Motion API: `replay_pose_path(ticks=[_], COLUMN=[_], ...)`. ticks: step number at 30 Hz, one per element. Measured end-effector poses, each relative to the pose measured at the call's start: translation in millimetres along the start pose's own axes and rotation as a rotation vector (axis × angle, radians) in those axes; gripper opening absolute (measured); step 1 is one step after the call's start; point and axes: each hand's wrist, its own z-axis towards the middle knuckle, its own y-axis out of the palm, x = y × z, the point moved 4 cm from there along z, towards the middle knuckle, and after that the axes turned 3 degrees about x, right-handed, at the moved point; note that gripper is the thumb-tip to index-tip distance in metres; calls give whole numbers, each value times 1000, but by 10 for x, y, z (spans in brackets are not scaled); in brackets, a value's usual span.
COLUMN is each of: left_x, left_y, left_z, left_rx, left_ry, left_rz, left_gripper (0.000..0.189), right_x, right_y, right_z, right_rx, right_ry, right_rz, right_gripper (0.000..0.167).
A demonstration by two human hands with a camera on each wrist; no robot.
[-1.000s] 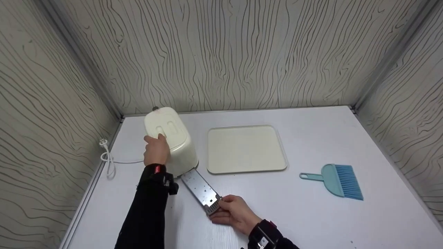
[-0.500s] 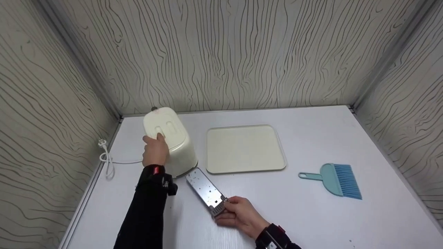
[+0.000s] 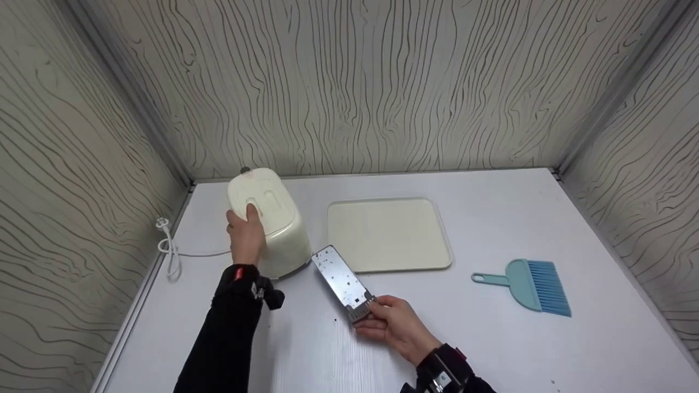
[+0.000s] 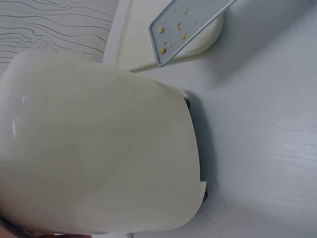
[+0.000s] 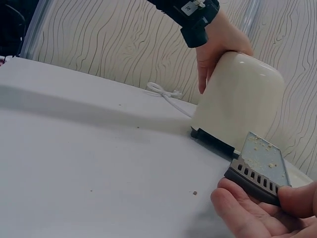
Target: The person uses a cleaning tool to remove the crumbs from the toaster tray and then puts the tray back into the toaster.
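A cream toaster (image 3: 286, 248) with a lid on top stands at the left of the white table. My left hand (image 3: 247, 234) grips its upper end, thumb on the lid and fingers over the side. With my right hand (image 3: 401, 330) I pinch the dark slotted end of a metal crumb tray (image 3: 339, 277), thumb above and fingers beneath. The crumb tray is out of the toaster, its far end raised beside it near the beige tray's corner. Crumbs lie on the crumb tray (image 5: 265, 156) in the right wrist view. The left wrist view shows mostly the toaster's side (image 4: 99, 144).
A flat beige tray (image 3: 390, 234) lies at the middle back. To the right is a blue hand brush (image 3: 524, 285). The toaster's white cord and plug (image 3: 164, 225) lie at the left edge. Specks, one a larger crumb (image 5: 194, 193), dot the table. Patterned walls enclose three sides.
The crumb tray has come out from under the toaster, then moved right and up in my right hand. My left hand stays on the toaster, its thumb slightly shifted.
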Motion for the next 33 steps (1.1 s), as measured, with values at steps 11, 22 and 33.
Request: replay_pose_path(ticks=[11, 22, 33], left_x=[302, 324, -158], left_y=[-30, 581, 1202], left_z=[-370, -1144, -1366], left_rx=[433, 166, -244], left_ry=[519, 785, 407], left_rz=[-109, -254, -93], left_gripper=[53, 36, 15], right_x=[-267, -450, -535], right_y=[-116, -208, -255], right_z=[38, 70, 95], right_rx=[47, 88, 134], right_ry=[-56, -104, -119], right_rz=[27, 93, 104], right_gripper=[38, 43, 37])
